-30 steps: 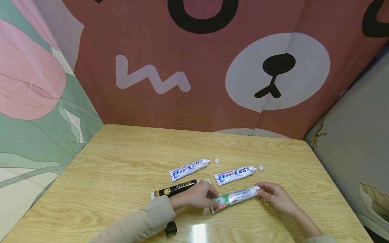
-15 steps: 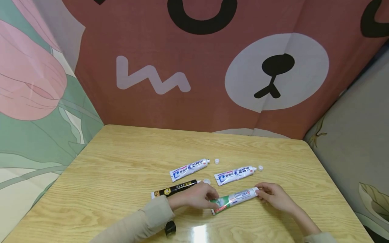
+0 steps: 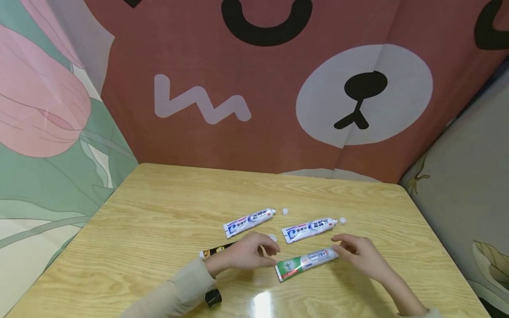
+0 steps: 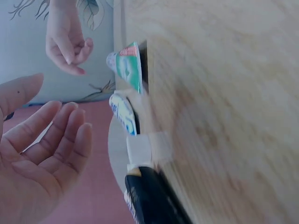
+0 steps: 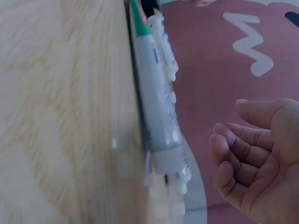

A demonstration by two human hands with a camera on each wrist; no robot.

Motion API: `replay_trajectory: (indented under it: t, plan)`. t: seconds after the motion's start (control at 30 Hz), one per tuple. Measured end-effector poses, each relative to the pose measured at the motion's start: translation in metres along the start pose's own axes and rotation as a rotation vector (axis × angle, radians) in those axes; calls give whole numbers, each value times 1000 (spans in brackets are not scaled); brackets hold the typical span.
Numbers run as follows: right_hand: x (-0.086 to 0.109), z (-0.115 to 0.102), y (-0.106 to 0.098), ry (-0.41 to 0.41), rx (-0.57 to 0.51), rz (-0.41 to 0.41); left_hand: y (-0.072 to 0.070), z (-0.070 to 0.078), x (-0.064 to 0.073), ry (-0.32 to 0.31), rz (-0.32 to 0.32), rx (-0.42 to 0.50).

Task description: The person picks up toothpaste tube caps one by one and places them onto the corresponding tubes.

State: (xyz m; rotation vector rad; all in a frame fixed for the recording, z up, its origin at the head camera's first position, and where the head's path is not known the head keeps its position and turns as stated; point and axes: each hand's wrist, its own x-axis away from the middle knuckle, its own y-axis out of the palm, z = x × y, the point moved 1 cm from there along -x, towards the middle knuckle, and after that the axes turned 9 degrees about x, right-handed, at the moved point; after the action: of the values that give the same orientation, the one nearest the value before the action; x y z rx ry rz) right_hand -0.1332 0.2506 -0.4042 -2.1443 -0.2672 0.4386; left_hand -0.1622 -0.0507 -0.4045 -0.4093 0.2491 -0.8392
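Observation:
A green-and-white toothpaste tube (image 3: 304, 265) lies on the table with its white cap (image 5: 168, 161) on. My left hand (image 3: 252, 252), fingers loosely bent, hovers by its green flat end and holds nothing. By the capped end is my right hand (image 3: 361, 257), raised off the tube with its fingers slightly curled and nothing between them. A black toothpaste tube (image 3: 216, 250) lies partly hidden behind the left hand; a white cap (image 3: 272, 238) shows near its end. Farther back are two white-and-blue toothpaste tubes, one on the left (image 3: 250, 223) and one on the right (image 3: 309, 230), their nozzles bare.
Small white caps lie off the nozzles of the left tube (image 3: 285, 212) and the right tube (image 3: 343, 221). A wooden table (image 3: 167, 198) carries everything, with a bear-print cloth (image 3: 270, 132) hanging behind it. A black object (image 3: 213, 298) shows beneath the left sleeve.
Both hands have let go of the green-and-white toothpaste tube and lifted slightly away, the left hand moving a little left. The tube stays on the table.

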Motion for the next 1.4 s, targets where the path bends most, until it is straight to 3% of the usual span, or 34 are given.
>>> replay_trajectory:
  t: [0.23,0.57,1.0,1.2,1.4]
  plan:
    - [-2,-14,2,-55,-27,56,-13,-4,15,58,107,25]
    - [-9,-27,4,-127,-78,95,-24,-8,28,48,141,34]
    - [-26,-32,19,-186,-165,45,-45,-20,44,49,272,-57]
    - [-36,-33,24,-159,-201,-2,-52,-26,46,37,304,-47]
    - [-45,-35,34,-107,-267,-53,-58,-33,45,-15,314,-23]
